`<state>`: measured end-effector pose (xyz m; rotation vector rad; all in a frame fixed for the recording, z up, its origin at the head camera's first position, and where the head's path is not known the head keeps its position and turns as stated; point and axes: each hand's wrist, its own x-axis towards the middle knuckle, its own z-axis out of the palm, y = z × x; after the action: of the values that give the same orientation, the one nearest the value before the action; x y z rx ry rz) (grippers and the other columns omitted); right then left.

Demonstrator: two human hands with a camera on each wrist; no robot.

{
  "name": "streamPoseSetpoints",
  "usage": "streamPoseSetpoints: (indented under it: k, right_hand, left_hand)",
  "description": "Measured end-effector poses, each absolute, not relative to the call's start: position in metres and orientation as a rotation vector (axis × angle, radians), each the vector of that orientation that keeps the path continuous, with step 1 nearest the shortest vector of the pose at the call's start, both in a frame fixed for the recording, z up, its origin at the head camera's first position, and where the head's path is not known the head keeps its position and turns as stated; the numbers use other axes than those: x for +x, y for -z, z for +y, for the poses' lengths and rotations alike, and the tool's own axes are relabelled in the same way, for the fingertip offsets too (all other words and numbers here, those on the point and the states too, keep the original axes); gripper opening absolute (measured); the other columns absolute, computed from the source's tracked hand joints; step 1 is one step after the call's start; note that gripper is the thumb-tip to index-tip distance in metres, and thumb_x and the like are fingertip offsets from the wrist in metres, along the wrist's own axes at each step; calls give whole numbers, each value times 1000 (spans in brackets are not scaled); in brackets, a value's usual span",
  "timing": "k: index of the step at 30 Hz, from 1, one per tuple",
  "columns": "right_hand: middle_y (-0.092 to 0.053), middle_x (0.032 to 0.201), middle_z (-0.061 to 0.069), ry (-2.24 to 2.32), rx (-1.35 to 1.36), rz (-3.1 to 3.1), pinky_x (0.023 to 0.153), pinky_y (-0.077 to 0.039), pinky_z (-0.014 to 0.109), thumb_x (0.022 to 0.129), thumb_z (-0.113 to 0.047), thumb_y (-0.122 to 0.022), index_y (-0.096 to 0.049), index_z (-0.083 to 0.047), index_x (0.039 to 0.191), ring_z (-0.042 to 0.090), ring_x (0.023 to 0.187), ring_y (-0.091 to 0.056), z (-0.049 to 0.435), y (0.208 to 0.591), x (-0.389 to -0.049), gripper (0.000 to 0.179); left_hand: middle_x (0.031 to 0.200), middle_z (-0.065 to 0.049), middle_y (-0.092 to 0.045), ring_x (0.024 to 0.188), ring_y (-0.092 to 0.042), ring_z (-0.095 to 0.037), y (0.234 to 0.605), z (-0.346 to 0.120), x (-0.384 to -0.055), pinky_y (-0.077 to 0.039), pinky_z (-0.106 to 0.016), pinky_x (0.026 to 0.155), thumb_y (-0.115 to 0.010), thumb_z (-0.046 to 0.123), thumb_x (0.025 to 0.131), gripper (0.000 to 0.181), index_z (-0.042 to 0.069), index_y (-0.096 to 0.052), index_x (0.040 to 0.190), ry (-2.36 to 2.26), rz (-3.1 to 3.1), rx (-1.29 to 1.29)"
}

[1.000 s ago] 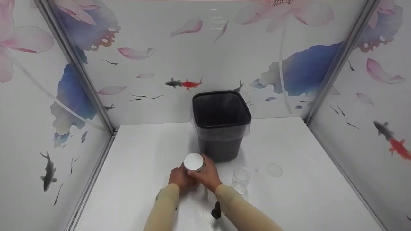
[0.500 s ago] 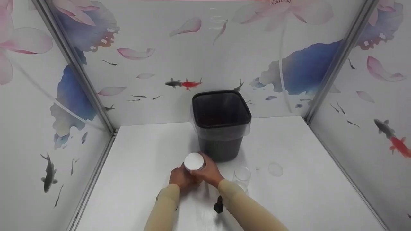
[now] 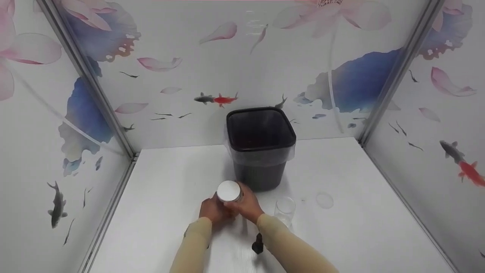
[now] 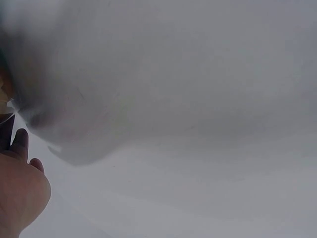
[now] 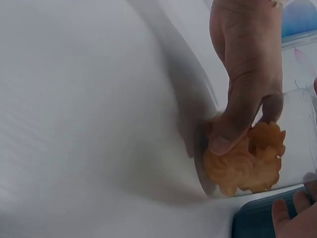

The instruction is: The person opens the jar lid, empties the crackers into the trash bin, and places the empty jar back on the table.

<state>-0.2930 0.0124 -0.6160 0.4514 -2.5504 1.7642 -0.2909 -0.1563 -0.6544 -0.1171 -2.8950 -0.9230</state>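
Observation:
A clear jar (image 5: 295,124) with a white round lid (image 3: 229,190) stands between my two hands in the head view. Orange-brown swirled cookies (image 5: 262,158) lie at its bottom in the right wrist view. My left hand (image 3: 215,211) holds the jar low down, its thumb (image 5: 225,141) across the wall. From the right, my right hand (image 3: 248,204) grips the jar's top beside the lid; I cannot tell whether the fingers lie on the lid or just under it. The left wrist view catches part of my left hand (image 4: 22,191) at its edge.
A black bin (image 3: 259,174) with a clear liner stands just behind the hands. A clear cup (image 3: 285,209) is to the right of my right hand, and a thin clear disc (image 3: 324,200) lies farther right. Patterned walls (image 3: 170,125) enclose the white table (image 3: 170,170).
My right wrist and forearm have shifted slightly to the right since one second ago. The jar, lid and left hand look the same.

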Motion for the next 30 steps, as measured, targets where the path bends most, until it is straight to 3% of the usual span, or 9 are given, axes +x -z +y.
streamPoseSetpoints:
  k: [11,22,30]
  right_hand:
    - [-47,147,18,-1787,512,-2613,110,-31,52,75,-39,-86,-39,0,149,34,135,-42,18,609,-300,96]
    - [-43,150,18,-1746,554,-2676,112,-28,52,76,-39,-86,-38,-1,150,34,139,-38,23,614,-298,96]
    - [-45,147,17,-1726,528,-2604,111,-30,52,74,-39,-87,-39,-1,149,33,136,-40,22,609,-295,97]
  left_hand:
    - [109,-18,-70,100,-66,-34,653,-154,-293,-51,-47,90,-79,55,68,88,2,-54,134,929,-2875,-98]
    - [111,-14,-70,102,-66,-30,660,-150,-286,-51,-45,91,-79,62,68,86,6,-59,130,965,-2881,-44]
    - [110,-16,-70,103,-66,-32,655,-151,-291,-51,-47,91,-85,56,64,88,3,-57,130,986,-2850,-81]
